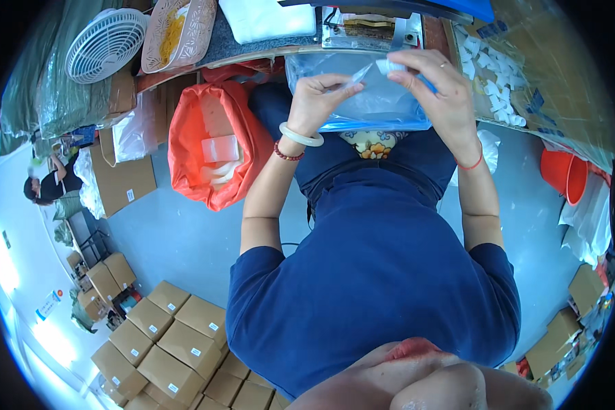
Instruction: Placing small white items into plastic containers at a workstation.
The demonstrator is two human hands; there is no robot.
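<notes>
Both hands are raised over the lap, close to the table edge. My left hand [319,101] pinches a small, clear, pointed piece of plastic [362,72], perhaps a small bag; its exact kind is hard to make out. Just to the right, my right hand [439,83] has a small white plastic piece [385,66] between thumb and fingers. The two pieces are very near each other; whether they touch I cannot tell. Beneath the hands, a clear plastic bag with a blue edge [372,125] hangs between the table and my lap.
Ahead are a metal device [372,34], a stack of clear bags [270,24] and a pink basket [154,41] of yellow bands. White plastic pieces [492,78] lie in a heap at right. An orange sack [182,167] stands left; stacked cartons [184,345] are behind.
</notes>
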